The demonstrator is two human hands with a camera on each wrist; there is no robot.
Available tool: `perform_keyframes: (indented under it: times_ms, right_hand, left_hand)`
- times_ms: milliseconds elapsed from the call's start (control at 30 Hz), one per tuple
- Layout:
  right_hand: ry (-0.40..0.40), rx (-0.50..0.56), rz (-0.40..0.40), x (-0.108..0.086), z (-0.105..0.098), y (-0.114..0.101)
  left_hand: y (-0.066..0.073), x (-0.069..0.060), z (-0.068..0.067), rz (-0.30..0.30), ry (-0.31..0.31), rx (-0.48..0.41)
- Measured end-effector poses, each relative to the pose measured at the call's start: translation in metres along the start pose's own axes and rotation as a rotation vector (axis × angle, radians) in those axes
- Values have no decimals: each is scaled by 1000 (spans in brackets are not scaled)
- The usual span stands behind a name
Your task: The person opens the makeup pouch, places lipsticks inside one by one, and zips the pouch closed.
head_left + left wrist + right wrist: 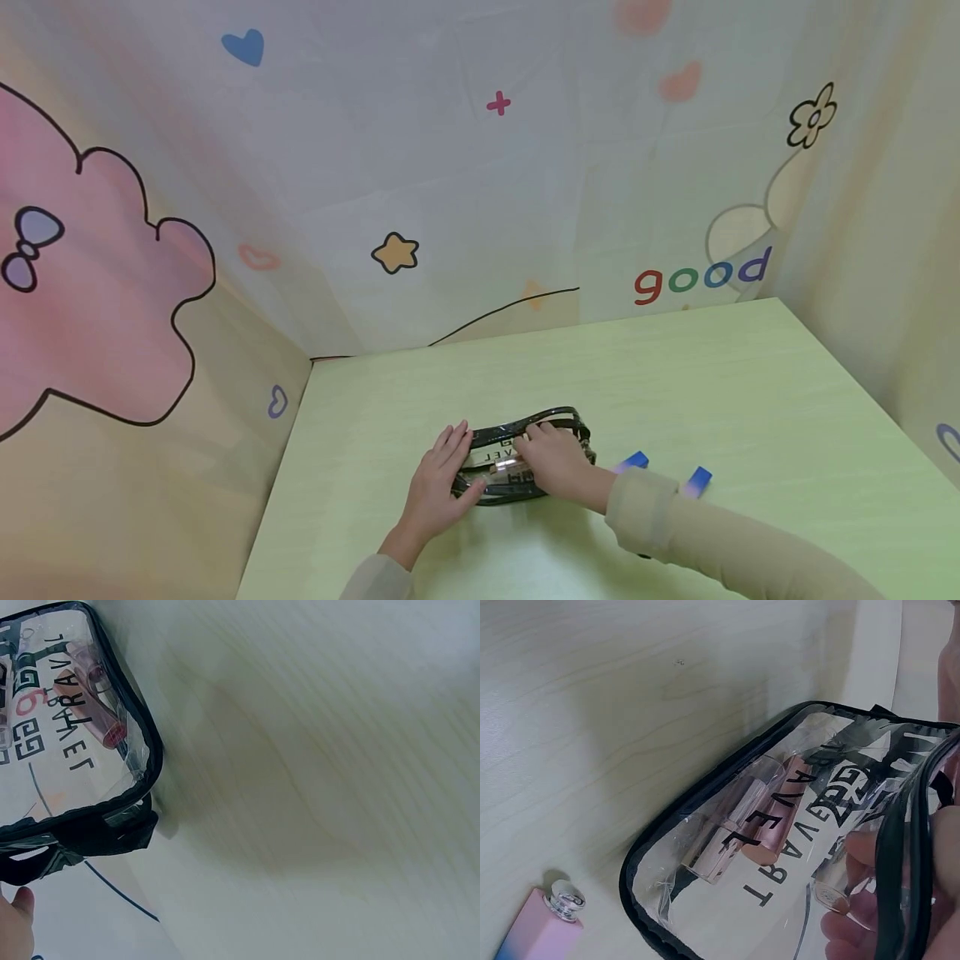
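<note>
A clear travel pouch (491, 435) with black trim and dark lettering lies on the table between the two hands. My left hand (433, 483) rests at its left end, fingers straight along the edge and thumb spread. In the right wrist view, fingers of my right hand (859, 919) reach inside the pouch past its black opening edge. They pinch a small clear lipstick-like tube (830, 891) with a pinkish end. Deeper in, a shiny pink tube (767, 841) lies beside a clear-capped tube (714, 844), both behind the plastic. The right palm is partly hidden by the rim.
Two small blue-to-pink bottles lie right of the pouch: one (636, 461) partly behind the right sleeve, another (698, 481) farther right. The right wrist view shows a pink bottle (544, 926) with a clear knob. A printed curtain (480, 183) borders the pale green table (675, 375).
</note>
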State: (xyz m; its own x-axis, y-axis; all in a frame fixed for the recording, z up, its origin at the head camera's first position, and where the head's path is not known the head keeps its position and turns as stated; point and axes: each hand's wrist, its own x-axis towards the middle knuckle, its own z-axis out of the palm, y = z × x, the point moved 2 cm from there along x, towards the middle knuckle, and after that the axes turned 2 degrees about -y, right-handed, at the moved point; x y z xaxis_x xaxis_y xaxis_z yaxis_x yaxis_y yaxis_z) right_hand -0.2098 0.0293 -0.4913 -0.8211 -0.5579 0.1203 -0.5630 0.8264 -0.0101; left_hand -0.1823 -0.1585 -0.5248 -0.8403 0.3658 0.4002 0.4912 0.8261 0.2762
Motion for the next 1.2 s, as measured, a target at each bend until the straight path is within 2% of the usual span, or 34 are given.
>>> perform_keyframes:
  times_ms: [133, 367, 533, 800, 1200]
  right_hand:
    - [-47, -15, 8, 2, 4, -2]
    - [-145, -32, 11, 4, 7, -4]
    - [-167, -30, 5, 5, 8, -5]
    - [-114, -33, -19, 3, 4, -4]
    - [70, -60, -98, -3, 0, -1]
  left_hand:
    - [0, -1, 0, 5, 2, 12]
    - [-1, -1, 0, 8, 14, -20]
    - [-1, -1, 0, 7, 17, -33]
    - [-1, -1, -2, 13, 19, -29]
    - [-1, -1, -3, -1, 3, -36]
